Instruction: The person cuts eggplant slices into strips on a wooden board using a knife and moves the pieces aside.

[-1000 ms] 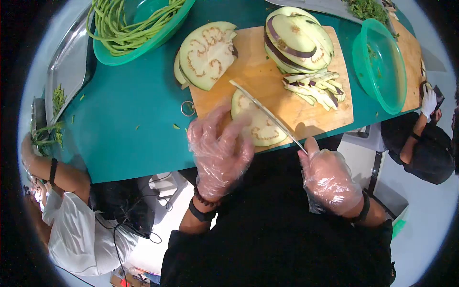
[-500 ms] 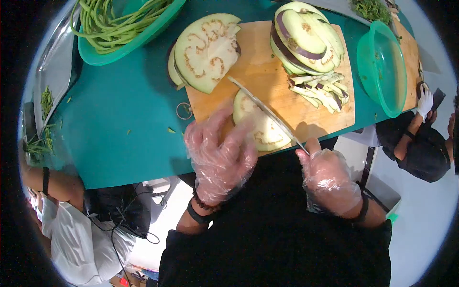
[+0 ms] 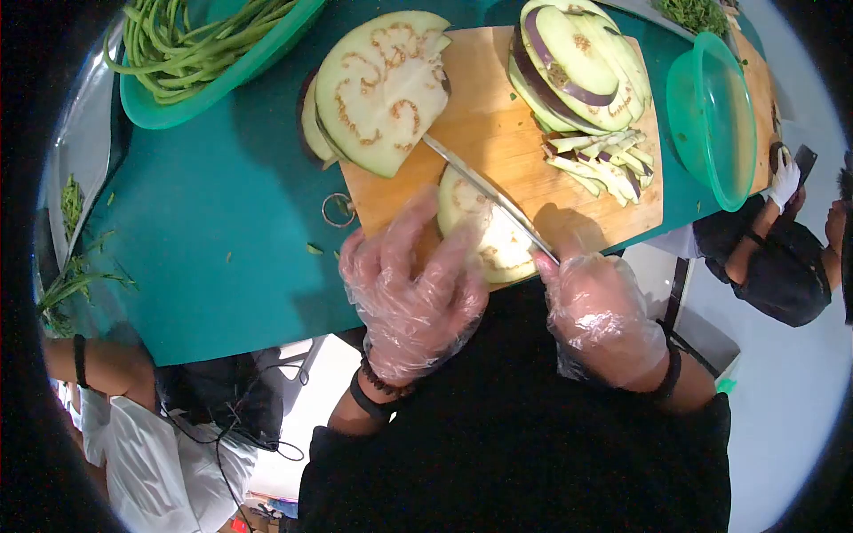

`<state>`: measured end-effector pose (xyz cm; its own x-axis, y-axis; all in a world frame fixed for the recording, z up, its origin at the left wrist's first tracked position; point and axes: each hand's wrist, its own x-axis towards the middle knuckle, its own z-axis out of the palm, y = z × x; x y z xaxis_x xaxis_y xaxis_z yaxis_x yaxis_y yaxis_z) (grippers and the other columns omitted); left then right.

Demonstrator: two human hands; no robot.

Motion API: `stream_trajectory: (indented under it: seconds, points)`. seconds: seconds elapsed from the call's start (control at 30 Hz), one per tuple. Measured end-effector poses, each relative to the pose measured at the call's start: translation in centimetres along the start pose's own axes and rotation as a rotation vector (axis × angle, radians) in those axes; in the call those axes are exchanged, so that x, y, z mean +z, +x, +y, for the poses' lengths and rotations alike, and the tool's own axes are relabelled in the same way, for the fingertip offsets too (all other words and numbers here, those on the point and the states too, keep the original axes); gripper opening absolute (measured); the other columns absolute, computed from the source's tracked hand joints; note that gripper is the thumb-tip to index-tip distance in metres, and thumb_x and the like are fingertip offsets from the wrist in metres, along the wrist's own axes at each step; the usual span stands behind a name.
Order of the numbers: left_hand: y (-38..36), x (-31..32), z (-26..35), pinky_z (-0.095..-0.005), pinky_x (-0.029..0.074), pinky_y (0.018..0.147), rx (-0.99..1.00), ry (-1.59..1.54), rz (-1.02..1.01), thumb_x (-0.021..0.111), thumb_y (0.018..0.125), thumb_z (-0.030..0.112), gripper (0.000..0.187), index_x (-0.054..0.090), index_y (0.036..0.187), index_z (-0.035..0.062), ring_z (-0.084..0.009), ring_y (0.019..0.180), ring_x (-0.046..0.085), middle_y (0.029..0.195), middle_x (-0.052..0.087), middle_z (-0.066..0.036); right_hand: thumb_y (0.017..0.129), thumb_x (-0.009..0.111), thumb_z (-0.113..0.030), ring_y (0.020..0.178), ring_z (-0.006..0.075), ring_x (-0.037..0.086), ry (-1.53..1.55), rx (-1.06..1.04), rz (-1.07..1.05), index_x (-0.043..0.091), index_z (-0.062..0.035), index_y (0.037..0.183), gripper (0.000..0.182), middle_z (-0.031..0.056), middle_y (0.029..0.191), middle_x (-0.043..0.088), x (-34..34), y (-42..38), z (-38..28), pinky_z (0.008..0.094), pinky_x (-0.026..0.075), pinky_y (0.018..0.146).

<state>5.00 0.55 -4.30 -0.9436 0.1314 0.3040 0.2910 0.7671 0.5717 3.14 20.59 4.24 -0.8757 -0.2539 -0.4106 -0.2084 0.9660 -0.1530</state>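
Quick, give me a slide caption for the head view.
Gloved right hand grips a knife at an eggplant slice on a wooden board, left hand alongside, fingers spread.

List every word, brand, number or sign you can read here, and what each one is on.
None: no text can be read anywhere in this view.
The knife, cutting board and right-hand green bowl show no legible marking.
Too small and blurred to tell: the small items at the bottom edge, left of centre, may or may not carry print.
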Motion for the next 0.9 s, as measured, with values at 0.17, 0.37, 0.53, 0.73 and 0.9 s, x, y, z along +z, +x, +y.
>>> stream_trajectory:
  seconds: [0.17,0.37,0.53,0.73,0.9]
  points:
    - [0.2,0.0,0.1,-0.0522,0.040,0.102,-0.007,-0.013,0.022,0.079,0.072,0.025,0.050,0.072,0.122,0.0261,-0.0284,0.114,0.056,0.143,0.058,-0.006,0.109,0.052,-0.033,0.061,0.0360,0.071,-0.023,0.081,-0.045,0.063,-0.0015,0.095,0.036,0.0157,0.064,0.067,-0.3,0.4,-0.7,0.0468,0.057,0.057]
    - [0.3,-0.1,0.2,-0.0507,0.042,0.102,-0.006,-0.010,0.055,0.080,0.072,0.020,0.051,0.072,0.123,0.0253,-0.0285,0.113,0.056,0.141,0.060,-0.006,0.110,0.050,-0.035,0.068,0.0390,0.072,-0.001,0.087,-0.019,0.064,-0.0008,0.094,0.040,0.0186,0.069,0.068,0.0,0.3,-0.5,0.0497,0.059,0.066]
    - [0.4,-0.1,0.6,-0.0494,0.043,0.100,0.008,0.002,0.093,0.079,0.073,0.015,0.049,0.072,0.121,0.0226,-0.0290,0.112,0.058,0.138,0.061,-0.007,0.110,0.049,-0.035,0.073,0.0455,0.070,0.086,0.152,-0.087,0.067,0.0002,0.093,0.043,0.0228,0.070,0.067,-0.4,-0.8,-0.1,0.0536,0.057,0.069]
    - [0.3,0.3,0.4,-0.0490,0.044,0.096,0.043,-0.001,0.132,0.078,0.074,0.014,0.042,0.071,0.115,0.0186,-0.0306,0.112,0.058,0.136,0.062,-0.010,0.110,0.050,-0.032,0.085,0.0516,0.064,0.240,0.227,-0.157,0.062,0.0027,0.114,0.037,0.0295,0.084,0.067,-0.5,-1.9,1.6,0.0603,0.048,0.076]
    - [0.2,0.4,0.2,-0.0490,0.044,0.096,0.061,0.018,0.134,0.077,0.074,0.013,0.040,0.069,0.114,0.0167,-0.0323,0.114,0.058,0.136,0.062,-0.011,0.108,0.055,-0.029,0.084,0.0506,0.065,0.189,0.235,0.071,0.062,0.0003,0.116,0.031,0.0270,0.083,0.068,0.2,-2.5,4.0,0.0581,0.049,0.074]
